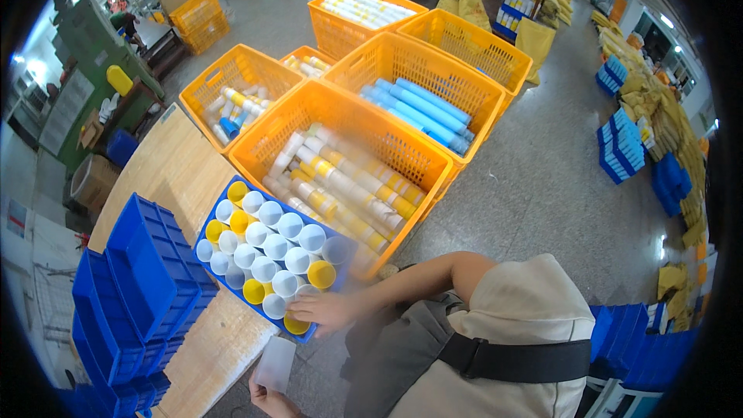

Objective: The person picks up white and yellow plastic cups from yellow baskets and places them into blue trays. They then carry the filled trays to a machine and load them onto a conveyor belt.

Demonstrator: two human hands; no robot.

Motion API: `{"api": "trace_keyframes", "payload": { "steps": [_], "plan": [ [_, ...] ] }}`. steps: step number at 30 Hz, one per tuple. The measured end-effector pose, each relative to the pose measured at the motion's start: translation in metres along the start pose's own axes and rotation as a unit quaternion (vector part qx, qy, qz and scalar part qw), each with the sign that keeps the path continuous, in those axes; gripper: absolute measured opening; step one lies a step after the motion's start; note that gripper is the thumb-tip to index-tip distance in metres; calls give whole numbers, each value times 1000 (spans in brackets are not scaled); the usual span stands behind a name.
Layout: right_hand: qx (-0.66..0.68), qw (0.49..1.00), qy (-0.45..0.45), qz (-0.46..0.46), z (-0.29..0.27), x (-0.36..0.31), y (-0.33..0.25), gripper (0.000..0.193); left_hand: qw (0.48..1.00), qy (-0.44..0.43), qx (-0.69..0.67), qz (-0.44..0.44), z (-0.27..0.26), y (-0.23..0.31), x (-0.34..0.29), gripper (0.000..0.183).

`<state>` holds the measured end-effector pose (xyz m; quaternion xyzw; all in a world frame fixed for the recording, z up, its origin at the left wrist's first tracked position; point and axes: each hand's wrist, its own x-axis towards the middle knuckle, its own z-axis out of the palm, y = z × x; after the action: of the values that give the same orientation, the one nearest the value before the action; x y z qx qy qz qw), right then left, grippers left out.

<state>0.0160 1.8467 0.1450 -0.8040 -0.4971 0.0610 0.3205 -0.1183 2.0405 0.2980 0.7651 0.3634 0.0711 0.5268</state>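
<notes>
At the lower edge my left hand (267, 399) is closed around a translucent white plastic cup (276, 364), held tilted beside the wooden table. My right hand (321, 311) rests with fingers stretched over the near corner of a shallow blue crate (255, 311). Its fingertips touch the rims there, beside a white cup (274, 306) and a yellow cup (296, 324); its thumb is hidden. Rows of white and yellow cups stand mouth up in this crate. A hazy smear blurs the crate's right end.
Stacked blue crates (155, 279) stand left on the wooden table (174, 159). Beyond the filled crate, an orange basket (340, 108) holds long stacks of white and yellow cups. Another orange basket (480, 97) contains blue stacks. Yellow sacks (650, 101) line the right side; a person (128, 27) is far left.
</notes>
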Motion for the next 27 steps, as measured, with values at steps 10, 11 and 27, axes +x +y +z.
{"api": "trace_keyframes", "payload": {
  "steps": [10,11,27],
  "plan": [
    [29,999,-19,-29,-62,-18,-23,84,947,-173,-267,-52,62,-82,32,38],
    [-45,999,-2,-12,-66,-22,-15,80,932,-190,-290,-109,70,-86,33,44],
    [-83,982,134,107,-128,-96,76,71,842,-282,-389,-247,169,-118,29,51]
  ]
}}
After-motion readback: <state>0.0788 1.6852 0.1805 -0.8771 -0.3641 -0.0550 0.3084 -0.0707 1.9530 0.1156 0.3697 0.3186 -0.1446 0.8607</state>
